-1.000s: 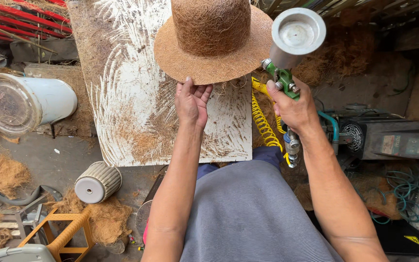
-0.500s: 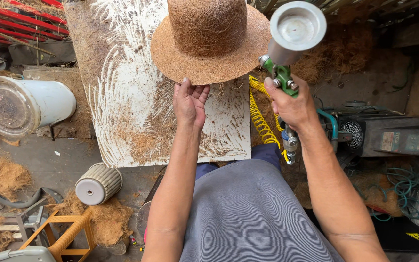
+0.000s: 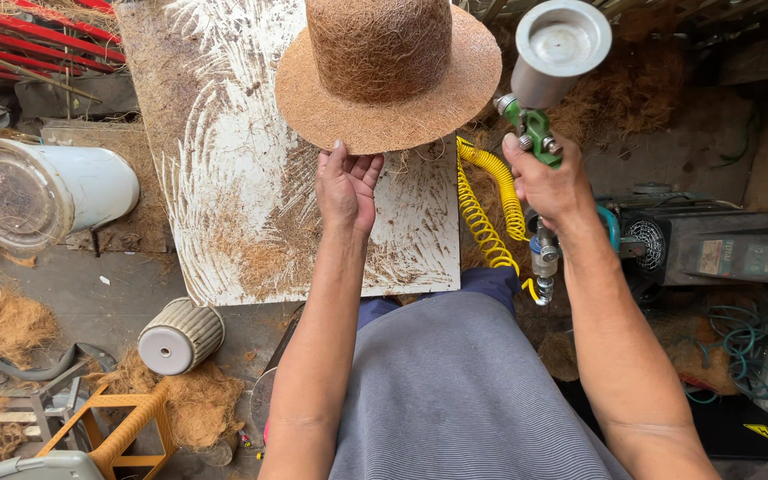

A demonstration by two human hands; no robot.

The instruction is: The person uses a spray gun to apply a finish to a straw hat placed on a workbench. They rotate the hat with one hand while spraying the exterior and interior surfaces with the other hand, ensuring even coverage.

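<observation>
Rough concrete floor stretches across the near left of this cluttered workshop, littered with tufts of brown coconut fibre. Leaning across the middle is a white board, heavily streaked and caked with brown fibre, its cleanest patch toward the far left corner. Red rods lie at the far left, and just below them a pale plastic bucket rests on its side with its mouth facing left. Nearer, a small ribbed white cylinder lies on the floor beside an orange stool frame. On the right stands a dark machine with a fan grille, with teal hose coiled near it.

Above the far part of the board is a brown fibre hat, tall-crowned and wide-brimmed. The left hand grips the near edge of its brim, fingers closed on it from below. To the right, well apart from the other hand, the right hand is wrapped around the green handle of a spray gun, whose metal cup sits just beside the brim. A yellow coiled hose hangs between the two forearms.
</observation>
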